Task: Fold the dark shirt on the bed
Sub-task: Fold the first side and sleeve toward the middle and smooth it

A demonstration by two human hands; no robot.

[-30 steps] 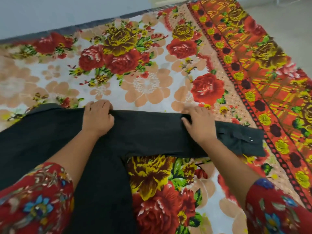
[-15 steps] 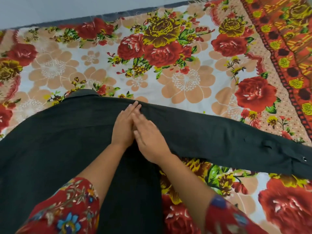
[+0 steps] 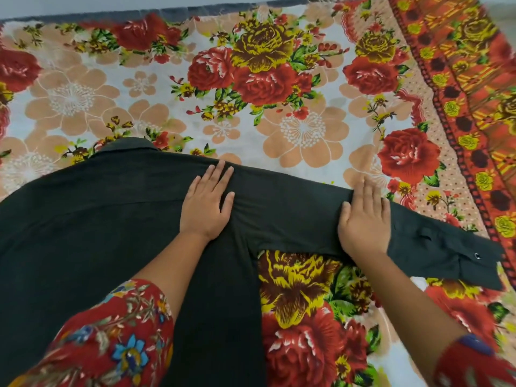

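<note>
The dark shirt (image 3: pixel 92 219) lies flat, back side up, on the floral bed sheet (image 3: pixel 279 107), collar toward the far side. Its right sleeve (image 3: pixel 435 241) stretches out to the right, its buttoned cuff near the sheet's orange border. My left hand (image 3: pixel 206 202) rests flat, fingers spread, on the shoulder where the sleeve joins the body. My right hand (image 3: pixel 364 219) lies flat on the middle of the sleeve. Neither hand grips the cloth.
The sheet's orange patterned border (image 3: pixel 474 107) runs down the right side. The far edge of the bed (image 3: pixel 167 15) meets a pale wall. My red floral sleeves (image 3: pixel 111 339) fill the bottom corners.
My right hand has slid rightward along the sleeve, away from my left hand, which stays on the shoulder. The view has shifted slightly.
</note>
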